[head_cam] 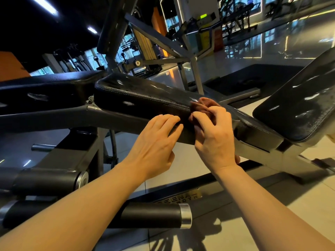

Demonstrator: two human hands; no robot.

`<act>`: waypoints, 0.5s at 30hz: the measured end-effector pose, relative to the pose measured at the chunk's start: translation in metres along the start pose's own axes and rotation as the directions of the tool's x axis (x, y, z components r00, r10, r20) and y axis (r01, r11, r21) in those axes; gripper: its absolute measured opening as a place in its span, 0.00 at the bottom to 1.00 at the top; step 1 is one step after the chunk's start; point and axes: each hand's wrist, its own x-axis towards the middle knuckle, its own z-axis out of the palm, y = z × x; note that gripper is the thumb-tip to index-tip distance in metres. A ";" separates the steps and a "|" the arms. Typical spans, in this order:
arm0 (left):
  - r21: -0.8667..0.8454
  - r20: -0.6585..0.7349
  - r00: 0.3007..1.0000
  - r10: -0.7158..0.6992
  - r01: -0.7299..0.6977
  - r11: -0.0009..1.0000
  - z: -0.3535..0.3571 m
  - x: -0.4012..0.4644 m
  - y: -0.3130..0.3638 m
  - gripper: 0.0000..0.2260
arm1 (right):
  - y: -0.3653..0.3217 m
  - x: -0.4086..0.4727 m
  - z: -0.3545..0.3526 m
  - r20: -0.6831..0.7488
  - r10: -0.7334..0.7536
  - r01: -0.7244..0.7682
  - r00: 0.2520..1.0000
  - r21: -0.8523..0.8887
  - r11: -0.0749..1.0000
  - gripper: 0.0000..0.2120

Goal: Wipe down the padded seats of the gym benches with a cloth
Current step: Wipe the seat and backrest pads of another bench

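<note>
A black padded bench seat (137,95) runs across the middle of the head view on a grey steel frame. A bunched brown cloth (201,105) lies on the seat's near edge. My right hand (215,136) grips the cloth with curled fingers and holds it against the pad. My left hand (155,144) is just left of it, its straight fingers resting on the seat's side. A second black pad (297,105), tilted up, adjoins the seat at the right.
Another black pad (45,87) extends to the left. Two black foam rollers (154,214) (47,180) with metal end caps stick out below the bench. Grey machine frames (163,42) rise behind, with shiny floor and more gym machines beyond.
</note>
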 end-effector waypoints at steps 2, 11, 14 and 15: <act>-0.014 0.000 1.000 0.003 -0.003 1.000 0.001 0.000 -0.001 0.27 | -0.008 0.005 0.003 0.067 -0.124 0.125 0.990 -0.015 0.992 0.15; 0.031 -0.036 0.999 0.000 0.001 1.000 0.004 0.001 -0.002 0.30 | 0.025 -0.004 -0.006 0.037 0.105 -0.104 0.994 -0.034 0.994 0.21; 0.027 -0.046 0.999 0.021 -0.020 0.999 0.004 0.001 -0.001 0.28 | 0.002 0.004 -0.002 0.099 0.038 -0.040 0.994 0.024 0.999 0.18; 0.021 -0.041 0.999 0.032 -0.031 0.999 0.004 0.000 -0.001 0.27 | -0.003 0.006 -0.002 0.148 -0.042 0.038 0.988 0.029 0.999 0.19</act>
